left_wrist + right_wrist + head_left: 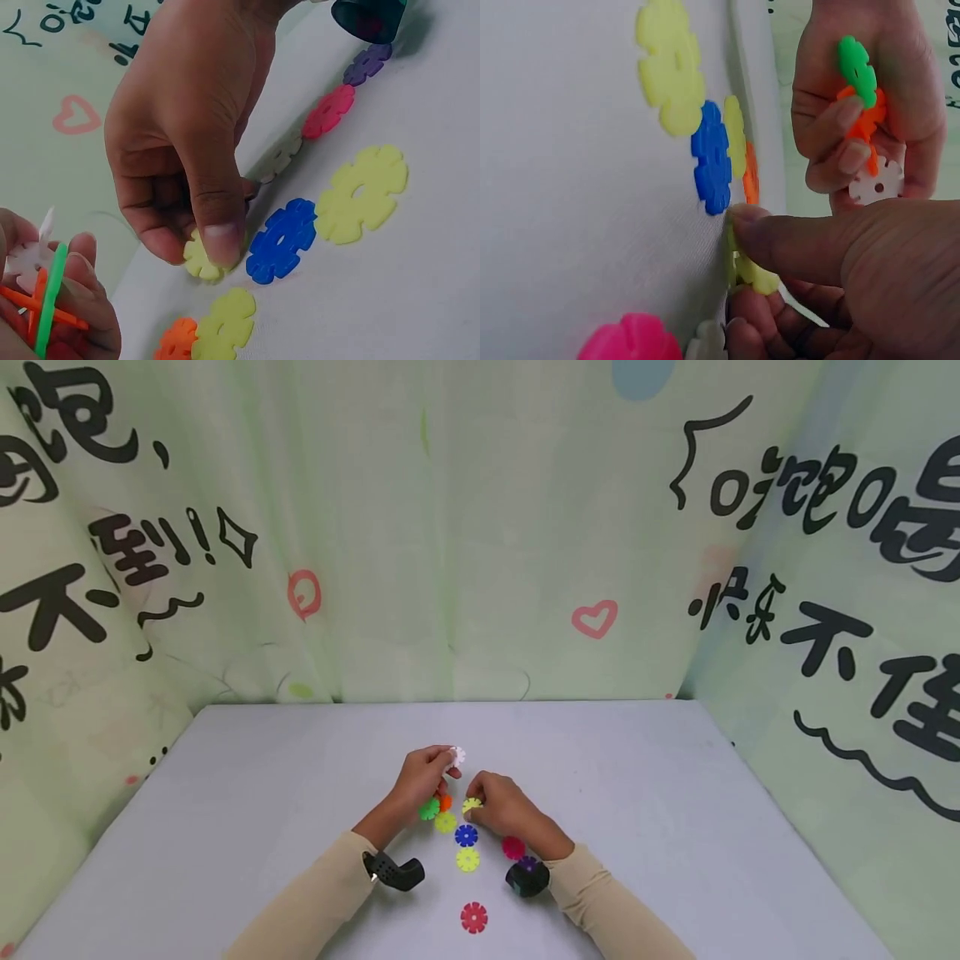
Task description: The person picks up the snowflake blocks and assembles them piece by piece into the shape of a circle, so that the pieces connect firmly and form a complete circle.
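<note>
Pinching a yellow disc (198, 260), we are holding our right grip (506, 806) nearly closed. Our curled left grip (421, 777) is clasping green, orange and white discs (868, 120).

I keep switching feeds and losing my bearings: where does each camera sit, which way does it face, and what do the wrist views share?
Head: worn on the head, facing forward and down at the table; left hand, right hand and both sleeves show.
Left wrist: faces across to the right hand pinching a yellow disc; left fingers show lower left.
Right wrist: looks past the right hand to the left hand holding linked discs.
Both wrist views share both hands and the blue disc.
</note>
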### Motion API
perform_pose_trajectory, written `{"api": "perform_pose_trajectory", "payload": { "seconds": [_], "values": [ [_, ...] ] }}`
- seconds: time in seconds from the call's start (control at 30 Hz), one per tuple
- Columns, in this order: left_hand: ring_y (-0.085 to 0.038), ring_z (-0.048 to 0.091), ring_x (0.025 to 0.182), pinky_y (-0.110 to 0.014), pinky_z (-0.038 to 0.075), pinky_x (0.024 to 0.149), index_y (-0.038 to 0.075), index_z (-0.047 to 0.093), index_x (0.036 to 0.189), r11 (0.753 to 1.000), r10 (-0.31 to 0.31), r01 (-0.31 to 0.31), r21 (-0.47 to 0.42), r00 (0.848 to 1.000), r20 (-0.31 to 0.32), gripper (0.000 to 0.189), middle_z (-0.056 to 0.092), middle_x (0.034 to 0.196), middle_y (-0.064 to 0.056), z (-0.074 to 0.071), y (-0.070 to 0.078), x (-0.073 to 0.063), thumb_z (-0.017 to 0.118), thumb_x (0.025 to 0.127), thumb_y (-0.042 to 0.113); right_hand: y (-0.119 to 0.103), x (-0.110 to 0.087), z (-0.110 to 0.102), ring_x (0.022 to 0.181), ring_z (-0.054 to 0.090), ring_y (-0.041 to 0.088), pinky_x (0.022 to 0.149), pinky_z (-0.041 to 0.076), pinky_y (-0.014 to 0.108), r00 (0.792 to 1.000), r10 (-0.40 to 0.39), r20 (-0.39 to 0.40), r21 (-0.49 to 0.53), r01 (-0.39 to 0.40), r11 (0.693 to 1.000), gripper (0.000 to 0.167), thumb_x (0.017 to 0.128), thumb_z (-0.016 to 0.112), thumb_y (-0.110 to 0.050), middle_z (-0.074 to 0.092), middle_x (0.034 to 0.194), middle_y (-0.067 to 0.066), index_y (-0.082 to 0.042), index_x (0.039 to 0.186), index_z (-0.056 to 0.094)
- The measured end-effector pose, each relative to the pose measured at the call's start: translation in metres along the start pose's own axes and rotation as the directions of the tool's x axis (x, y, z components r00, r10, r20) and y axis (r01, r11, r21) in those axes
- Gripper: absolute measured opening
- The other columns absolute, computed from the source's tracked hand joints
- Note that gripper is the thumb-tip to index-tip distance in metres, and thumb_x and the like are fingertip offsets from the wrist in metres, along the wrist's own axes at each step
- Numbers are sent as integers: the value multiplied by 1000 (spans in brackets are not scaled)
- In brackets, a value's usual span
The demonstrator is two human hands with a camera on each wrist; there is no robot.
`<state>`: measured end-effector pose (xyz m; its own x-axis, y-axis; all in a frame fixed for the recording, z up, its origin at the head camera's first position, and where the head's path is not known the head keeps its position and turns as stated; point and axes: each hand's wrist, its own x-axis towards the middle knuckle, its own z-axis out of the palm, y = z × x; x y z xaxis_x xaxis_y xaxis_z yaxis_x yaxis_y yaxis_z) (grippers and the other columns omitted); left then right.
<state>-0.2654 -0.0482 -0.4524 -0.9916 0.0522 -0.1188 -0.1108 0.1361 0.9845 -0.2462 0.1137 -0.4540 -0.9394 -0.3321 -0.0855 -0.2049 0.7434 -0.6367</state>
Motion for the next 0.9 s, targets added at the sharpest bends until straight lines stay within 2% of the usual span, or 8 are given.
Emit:
{"api": "perform_pose_trajectory", "payload": {
  "seconds": [0.23,0.37,0.47,0.67,0.77,0.9],
  "values": [
    [-16,46,52,-22,42,50,16,58,135,1000,-8,8,19,1000,0,38,71,93,-4,0,-3,1,54,98,22,13,4,-6,79,54,18,73,53,31,998,-64,-13,95,65,993,16,87,70,-5,61,89,1,-4,104,68],
    [-16,45,54,-21,40,50,11,65,126,1000,-15,14,19,1000,12,31,70,91,-5,-1,-3,1,55,99,21,18,6,-12,75,55,17,67,52,28,993,-107,-58,139,114,984,14,89,68,-5,64,88,1,-3,103,71],
    [-15,43,55,-21,40,50,10,67,121,999,-24,24,35,1000,11,28,68,90,-6,-1,-3,1,56,99,23,19,7,-16,74,57,16,65,53,27,990,-100,-103,195,118,974,11,89,69,-6,65,86,0,-5,100,72],
    [-16,41,55,-22,38,49,11,67,119,997,-50,50,57,999,-1,30,67,91,-11,0,-4,1,62,96,30,21,10,-26,72,66,18,66,56,30,981,-126,-150,366,174,914,17,91,64,-1,70,89,8,4,107,70],
    [-17,41,56,-23,38,50,12,67,119,996,-58,58,63,998,-3,33,67,91,-12,1,-4,1,63,95,34,20,10,-29,74,69,22,68,57,33,973,-151,-173,405,210,890,20,92,63,1,70,91,11,7,110,68],
    [-17,41,57,-22,37,50,13,67,120,997,-54,54,62,999,2,31,67,90,-12,2,-4,1,60,97,33,19,11,-30,73,69,23,68,57,35,966,-162,-202,434,236,869,16,91,64,0,69,91,11,7,105,68]
  ]
}}
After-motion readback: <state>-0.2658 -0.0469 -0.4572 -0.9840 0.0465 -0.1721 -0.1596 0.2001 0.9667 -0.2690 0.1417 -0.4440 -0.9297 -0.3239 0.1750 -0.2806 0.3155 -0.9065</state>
